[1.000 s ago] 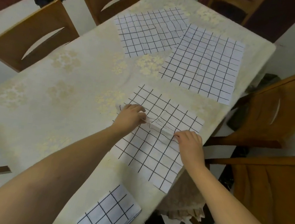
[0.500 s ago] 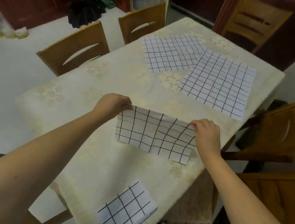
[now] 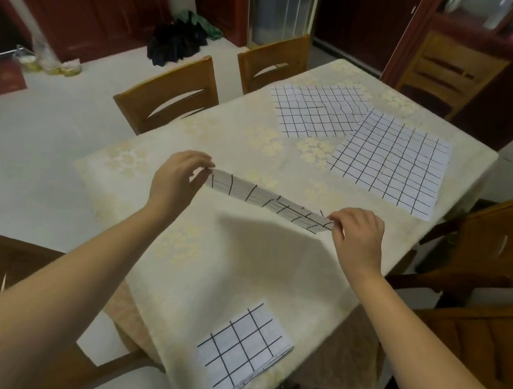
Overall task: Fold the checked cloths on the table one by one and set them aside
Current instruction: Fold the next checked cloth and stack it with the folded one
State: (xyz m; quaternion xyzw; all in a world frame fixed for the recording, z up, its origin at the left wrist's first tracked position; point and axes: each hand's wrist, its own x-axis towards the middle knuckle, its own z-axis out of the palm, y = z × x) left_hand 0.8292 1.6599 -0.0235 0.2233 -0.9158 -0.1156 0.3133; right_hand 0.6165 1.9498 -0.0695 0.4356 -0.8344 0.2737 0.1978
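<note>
Head view: no brand, label or readable writing anywhere, only black grid lines on white cloth. Held above the table (image 3: 244,254) near centre, a checked cloth (image 3: 267,202) seen almost edge-on as a narrow strip, long axis running from 10 o'clock down to 4 o'clock. Left hand (image 3: 178,179) pinched shut on the strip's 10 o'clock end, right hand (image 3: 357,236) pinched shut on its 4 o'clock end. Beneath it, a soft shadow on the floral tablecloth. At 6 o'clock, near the table edge, a folded cloth (image 3: 244,348) lying flat. At 1 o'clock, two open cloths spread flat: far cloth (image 3: 315,110), with near cloth (image 3: 389,162) overlapping its corner. Wooden chairs (image 3: 168,92) around the table.
</note>
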